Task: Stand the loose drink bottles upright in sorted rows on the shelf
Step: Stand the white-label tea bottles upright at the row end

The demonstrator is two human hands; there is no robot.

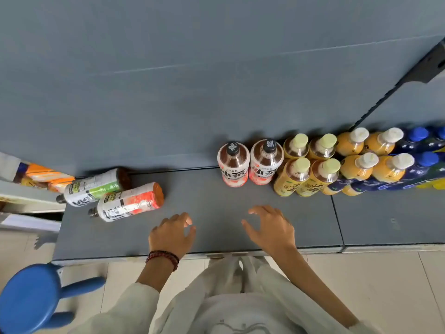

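blue stool (26, 297) beside shelf (216, 208); snack packets (41, 175) far left.

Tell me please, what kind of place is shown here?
Probably a shop or a mock store: a grey display shelf with a slotted upright on its back wall, and drink bottles standing in rows sorted by kind.

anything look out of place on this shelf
Yes. Two bottles lie on their sides at the left end of the shelf: the green-label bottle and, in front of it, the red-label bottle. The other bottles stand upright in rows on the right. Nothing looks spilled.
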